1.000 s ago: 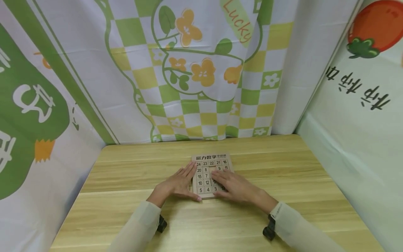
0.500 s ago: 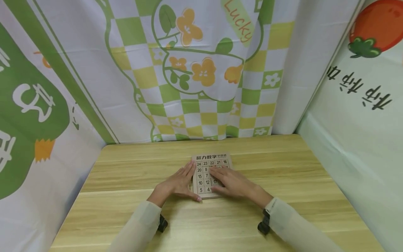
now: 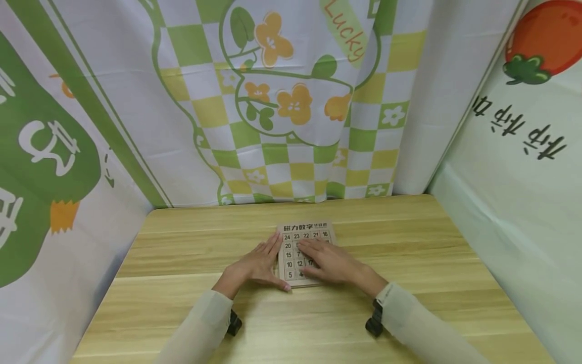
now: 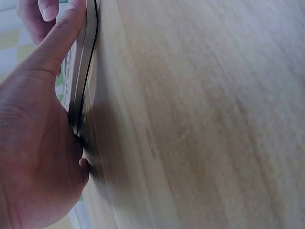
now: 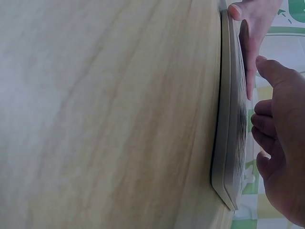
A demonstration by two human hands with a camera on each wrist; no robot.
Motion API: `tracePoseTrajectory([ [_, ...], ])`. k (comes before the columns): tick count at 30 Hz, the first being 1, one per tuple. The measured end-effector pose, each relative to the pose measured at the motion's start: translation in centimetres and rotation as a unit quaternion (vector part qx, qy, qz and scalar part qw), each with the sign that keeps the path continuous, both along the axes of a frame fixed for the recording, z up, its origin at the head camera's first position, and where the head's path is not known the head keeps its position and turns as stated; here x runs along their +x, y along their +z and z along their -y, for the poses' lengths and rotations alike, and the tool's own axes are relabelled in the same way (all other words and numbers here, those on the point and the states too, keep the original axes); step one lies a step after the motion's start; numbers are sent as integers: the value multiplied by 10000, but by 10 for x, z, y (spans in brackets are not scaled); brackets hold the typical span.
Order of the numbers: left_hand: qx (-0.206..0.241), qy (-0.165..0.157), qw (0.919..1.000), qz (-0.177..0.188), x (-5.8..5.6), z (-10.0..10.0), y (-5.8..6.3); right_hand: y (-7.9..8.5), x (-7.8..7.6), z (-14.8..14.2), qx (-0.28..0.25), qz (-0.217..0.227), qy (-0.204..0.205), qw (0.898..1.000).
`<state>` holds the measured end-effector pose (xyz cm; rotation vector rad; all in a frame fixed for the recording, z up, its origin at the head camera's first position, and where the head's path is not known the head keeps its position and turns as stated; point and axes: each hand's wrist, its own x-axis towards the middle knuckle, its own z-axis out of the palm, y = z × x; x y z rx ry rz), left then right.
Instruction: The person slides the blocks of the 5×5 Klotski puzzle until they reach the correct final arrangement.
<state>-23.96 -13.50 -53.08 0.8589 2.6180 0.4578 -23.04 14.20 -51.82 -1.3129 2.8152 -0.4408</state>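
Observation:
A flat wooden sliding number puzzle (image 3: 288, 255) lies on the table, with dark Chinese characters along its far edge and rows of numbered square tiles. My left hand (image 3: 259, 265) rests against its left side, fingers straight along the edge and thumb at the near left corner. In the left wrist view the thumb (image 4: 55, 45) lies along the board's edge. My right hand (image 3: 334, 265) is over the right part of the board, fingertips at the tiles near the second row. It hides several tiles; in the right wrist view its fingers (image 5: 263, 125) are loosely bent close over the puzzle's face.
The wood-grain table (image 3: 182, 303) extends around the puzzle on all sides. Behind it hangs a green, yellow and white checked curtain (image 3: 277, 156); printed white sheets stand at left and right. Each wrist carries a dark camera, such as the right wrist camera (image 3: 375, 321).
My right hand has slid leftward across the tiles, now covering the gap seen earlier below 22 and overlapping the 8. The left hand and the board have stayed in place.

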Motion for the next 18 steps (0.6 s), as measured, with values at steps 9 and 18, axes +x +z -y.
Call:
tracePoseTrajectory([
  [9,26,-34,10000,-4,1,-1,2,-5,-1,3,34,93,-25,9999],
  [18,-243,85,9997,-1,3,-4,7,-7,-1,5,34,104,-52,9999],
])
